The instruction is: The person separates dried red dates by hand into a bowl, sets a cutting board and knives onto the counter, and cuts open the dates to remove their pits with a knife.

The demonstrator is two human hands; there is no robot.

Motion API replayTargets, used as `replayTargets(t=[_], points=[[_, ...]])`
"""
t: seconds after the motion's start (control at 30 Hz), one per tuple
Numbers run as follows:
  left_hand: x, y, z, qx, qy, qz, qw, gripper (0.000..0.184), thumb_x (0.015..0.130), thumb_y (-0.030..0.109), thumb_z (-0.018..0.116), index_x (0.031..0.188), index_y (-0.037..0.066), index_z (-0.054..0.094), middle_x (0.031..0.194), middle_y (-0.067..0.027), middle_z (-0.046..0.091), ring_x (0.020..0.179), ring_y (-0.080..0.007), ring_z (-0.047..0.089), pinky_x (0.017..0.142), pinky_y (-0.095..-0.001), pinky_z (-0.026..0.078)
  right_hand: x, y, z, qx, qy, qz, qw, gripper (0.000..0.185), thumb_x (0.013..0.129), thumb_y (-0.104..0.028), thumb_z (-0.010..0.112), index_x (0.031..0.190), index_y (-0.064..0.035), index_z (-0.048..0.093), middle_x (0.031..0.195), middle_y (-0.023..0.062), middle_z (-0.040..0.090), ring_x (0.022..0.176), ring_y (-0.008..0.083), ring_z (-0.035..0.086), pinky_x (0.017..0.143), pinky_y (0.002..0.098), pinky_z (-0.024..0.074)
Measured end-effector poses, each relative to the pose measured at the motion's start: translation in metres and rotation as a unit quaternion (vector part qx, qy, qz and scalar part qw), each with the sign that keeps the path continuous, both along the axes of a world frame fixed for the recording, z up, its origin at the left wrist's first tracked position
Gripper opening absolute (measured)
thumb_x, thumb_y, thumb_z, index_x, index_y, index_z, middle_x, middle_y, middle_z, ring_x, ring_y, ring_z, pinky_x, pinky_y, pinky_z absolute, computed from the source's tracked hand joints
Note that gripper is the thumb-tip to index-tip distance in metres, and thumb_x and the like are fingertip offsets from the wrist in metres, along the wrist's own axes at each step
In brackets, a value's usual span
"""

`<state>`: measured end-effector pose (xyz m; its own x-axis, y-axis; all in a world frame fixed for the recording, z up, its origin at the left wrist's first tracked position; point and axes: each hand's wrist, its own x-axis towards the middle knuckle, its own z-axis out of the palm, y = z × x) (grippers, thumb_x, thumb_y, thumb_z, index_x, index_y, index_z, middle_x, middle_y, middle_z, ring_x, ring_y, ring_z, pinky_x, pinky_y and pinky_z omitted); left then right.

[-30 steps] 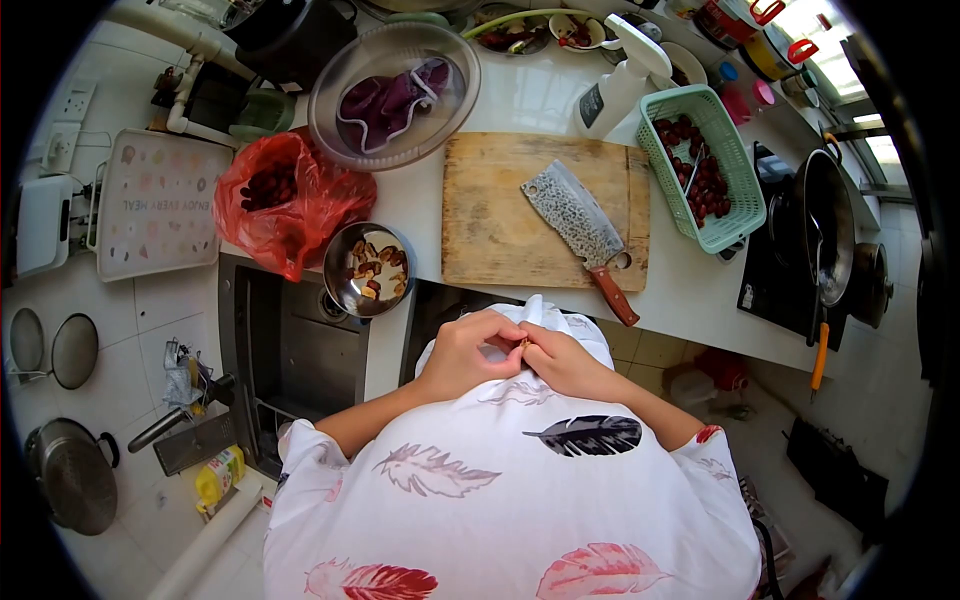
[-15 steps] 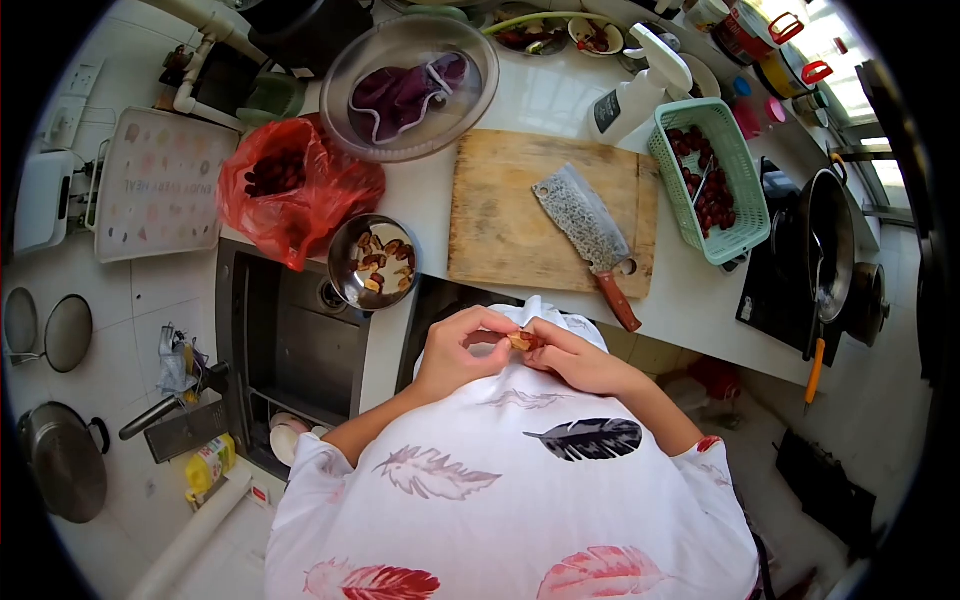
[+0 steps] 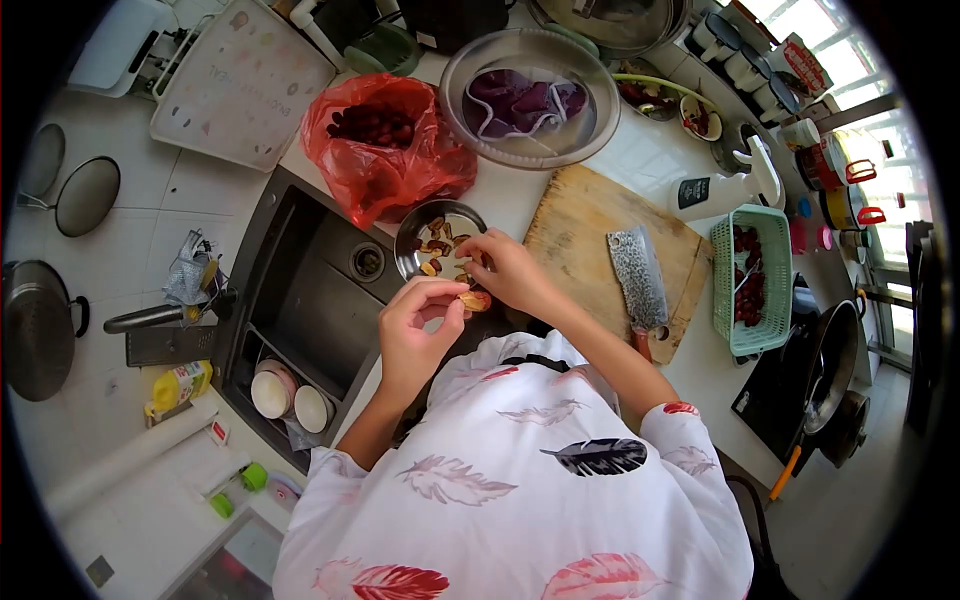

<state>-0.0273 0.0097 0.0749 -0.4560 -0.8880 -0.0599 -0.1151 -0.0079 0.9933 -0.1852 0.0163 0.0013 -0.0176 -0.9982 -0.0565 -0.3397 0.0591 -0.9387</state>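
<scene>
Head view: pinching a split red fruit (image 3: 475, 300) in the left hand (image 3: 418, 322), just outside the metal bowl (image 3: 402, 250).
Holding the right hand (image 3: 510, 272) at the bowl's edge, grasp impossible to tell; possibly dropping the fruit outside the bowl through a loose pinch.

The two hands, together low against the shirt a moment ago, have come apart and moved over toward the round, shiny metal bowl (image 3: 408, 240). The left hand (image 3: 415, 325) alone now pinches the small reddish-brown and yellow piece of fruit (image 3: 474, 300) that both were fingering. The right hand (image 3: 505, 270) has let go, its bent fingers now at the bowl's right edge. The person's head has turned left, bringing two pale, round cups (image 3: 313, 408) in the sink (image 3: 335, 290) into clearer sight.
</scene>
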Motion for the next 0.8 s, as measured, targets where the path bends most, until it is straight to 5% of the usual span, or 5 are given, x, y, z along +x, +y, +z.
replayTargets(t=[0.23,0.3,0.43,0.5,0.8], points=[[0.033,-0.011,-0.015,-0.024,-0.038,0.116,0.992,0.013,0.079,-0.005,0.054,0.091,-0.006,0.06,0.091,-0.0064,0.056,0.077,-0.0115,0.059,0.069,-0.0215,0.049,0.017,-0.023,-0.014,-0.046,-0.028,0.07,0.996,0.042,0.072,0.0,0.053,0.115,-0.0022,0.051,0.11,0.0157,0.055,0.089,0.0278,0.057,0.077,0.0326,0.046],[0.039,-0.014,-0.024,-0.015,-0.033,0.143,0.989,0.012,0.08,-0.004,0.054,0.091,-0.005,0.059,0.091,-0.0064,0.056,0.077,-0.0118,0.059,0.068,-0.0216,0.049,0.013,-0.023,-0.021,-0.085,0.075,0.045,0.993,0.045,0.071,0.002,0.048,0.116,0.0021,0.049,0.103,0.0212,0.057,0.088,0.031,0.057,0.076,0.0346,0.0463],[0.038,-0.017,-0.025,0.031,-0.013,0.148,0.988,0.012,0.081,-0.003,0.055,0.093,-0.005,0.058,0.092,-0.0066,0.055,0.079,-0.0124,0.059,0.069,-0.0223,0.05,-0.002,-0.013,0.026,0.107,-0.114,-0.032,0.987,0.022,0.085,-0.013,0.05,0.101,0.0019,0.053,0.086,0.0159,0.062,0.075,0.0272,0.06,0.069,0.0328,0.0471],[0.029,-0.014,-0.025,0.047,0.017,0.137,0.989,0.012,0.081,-0.003,0.055,0.093,-0.005,0.058,0.093,-0.0069,0.055,0.08,-0.0127,0.059,0.07,-0.0227,0.05,-0.002,0.003,0.051,0.127,0.004,0.044,0.991,0.027,0.089,-0.023,0.049,0.1,0.0009,0.05,0.08,0.0142,0.06,0.069,0.0246,0.059,0.063,0.0321,0.0455],[-0.001,-0.007,0.014,0.016,0.028,-0.018,0.999,0.016,0.076,-0.006,0.059,0.091,-0.004,0.059,0.092,-0.0077,0.056,0.079,-0.0121,0.059,0.07,-0.0226,0.05,0.004,0.053,0.085,0.043,-0.025,0.007,0.999,0.02,0.084,-0.015,0.053,0.093,0.0018,0.047,0.077,0.0176,0.058,0.07,0.0342,0.056,0.06,0.0377,0.044]])
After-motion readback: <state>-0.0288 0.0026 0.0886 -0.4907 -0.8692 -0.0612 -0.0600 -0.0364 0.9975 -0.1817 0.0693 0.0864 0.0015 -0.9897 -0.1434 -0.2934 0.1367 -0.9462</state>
